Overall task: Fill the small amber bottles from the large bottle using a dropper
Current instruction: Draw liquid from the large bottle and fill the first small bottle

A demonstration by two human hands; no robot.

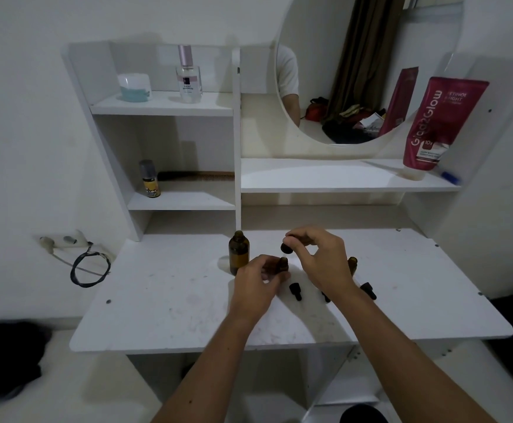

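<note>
The large amber bottle (pixel 238 251) stands uncapped on the white desk (pixel 163 303), left of my hands. My left hand (pixel 256 283) grips a small amber bottle (pixel 282 265) upright on the desk. Just above it, my right hand (pixel 319 256) pinches the black bulb of a dropper (pixel 286 247), tip pointing down at the small bottle's mouth. Another small amber bottle (pixel 352 265) peeks out behind my right wrist. Black dropper caps lie on the desk: one (pixel 295 290) below the held bottle, another (pixel 368 290) to the right, a third (pixel 326 297) partly hidden by my right forearm.
A shelf unit behind the desk holds a perfume bottle (pixel 189 77), a jar (pixel 135 87), a small spray can (pixel 149 178) and a comb (pixel 197 176). A round mirror (pixel 355 71) and a red tube (pixel 438 123) stand at the right. A cable (pixel 89 270) hangs on the left wall.
</note>
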